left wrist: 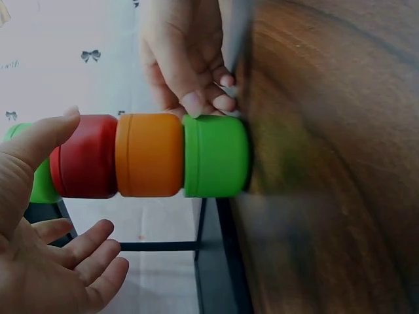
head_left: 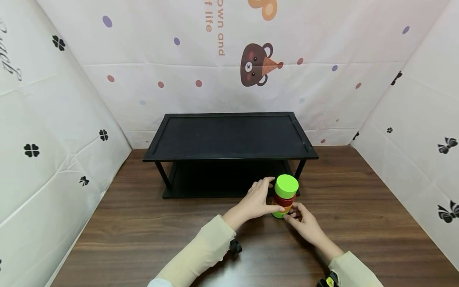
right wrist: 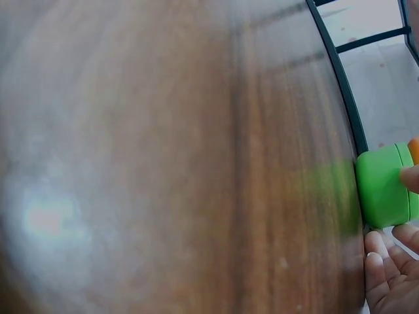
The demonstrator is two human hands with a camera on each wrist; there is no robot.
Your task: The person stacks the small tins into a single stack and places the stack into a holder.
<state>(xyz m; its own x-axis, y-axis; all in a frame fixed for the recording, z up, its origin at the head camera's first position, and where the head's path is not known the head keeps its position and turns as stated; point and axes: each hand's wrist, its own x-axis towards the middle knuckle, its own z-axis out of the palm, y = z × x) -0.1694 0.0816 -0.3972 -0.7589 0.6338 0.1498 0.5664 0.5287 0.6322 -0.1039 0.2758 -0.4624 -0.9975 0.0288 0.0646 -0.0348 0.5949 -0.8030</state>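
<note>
A straight stack of round lidded jars stands upright on the wooden table: a green jar [left wrist: 217, 157] at the bottom, then an orange jar [left wrist: 150, 156], a red jar [left wrist: 85, 157] and a green jar [head_left: 286, 186] on top. My left hand [head_left: 256, 201] is spread around the stack's left side, thumb in front and fingers stretched out behind. In the left wrist view, those fingers stand apart from the jars. My right hand [head_left: 305, 225] is low on the right side, thumb tip at the bottom green jar, its other fingers loosely bent beside it.
Just behind the stack stands a black two-level shelf [head_left: 229, 135], its front right leg [head_left: 300, 169] close to the jars. Wooden table [head_left: 143, 239] lies all around. White printed sheets [head_left: 201, 95] wall off the back and both sides.
</note>
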